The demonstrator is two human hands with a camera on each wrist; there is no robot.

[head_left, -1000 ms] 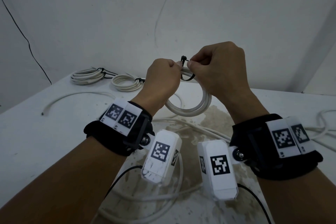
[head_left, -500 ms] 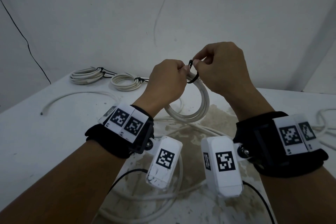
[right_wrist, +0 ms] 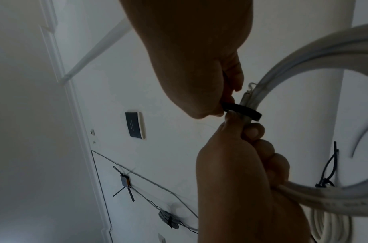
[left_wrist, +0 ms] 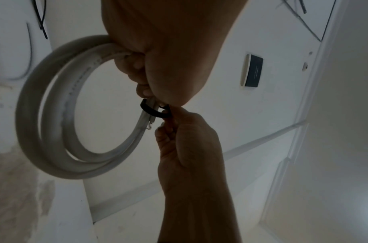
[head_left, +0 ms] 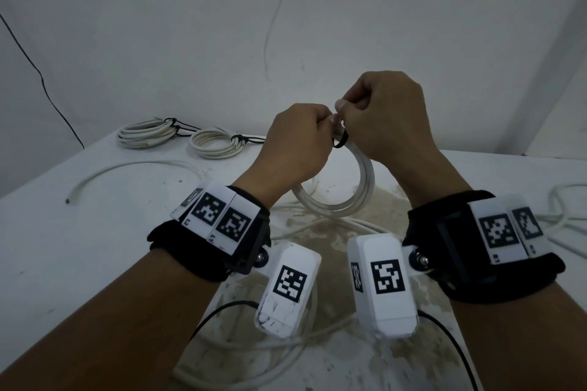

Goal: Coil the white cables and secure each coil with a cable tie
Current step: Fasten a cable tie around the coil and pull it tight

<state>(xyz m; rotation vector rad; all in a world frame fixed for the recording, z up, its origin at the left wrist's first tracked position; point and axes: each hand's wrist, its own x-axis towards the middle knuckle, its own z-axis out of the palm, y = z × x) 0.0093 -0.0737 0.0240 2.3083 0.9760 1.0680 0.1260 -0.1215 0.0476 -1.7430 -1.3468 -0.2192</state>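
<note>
Coil point(head_left: 341, 197) of white cable is up off the tabletop point(head_left: 95, 232), between both hands, centre of scene. Black cable tie point(head_left: 340, 140) now wraps it at the top as a small loop; a second ago its tip stuck up above the knuckles, now that tip is gone from the head view and the loop sits lower and closer on the strands. Reads as the tail fed through the head, cinching under way, not yet tight.

Left hand point(head_left: 297, 143): grip clenched round the coil just beside the tie. Right hand point(head_left: 386, 114): grip pinching the tie, thumb and forefinger.

Far left on the tabletop, two finished coils point(head_left: 178, 136), each tied. Loose cable point(head_left: 127, 168) near left, more to the right. So third coil in hand, more left.

Views: head hides the tie mostly behind knuckles. Left wrist shows the tie point(left_wrist: 156, 110) with visible slack round the strands, plus the cut cable end point(left_wrist: 150, 125) poking just below it. Right wrist shows the band point(right_wrist: 241, 111) crossing both strands and the pinch on it. Locking head not visible anywhere.
</note>
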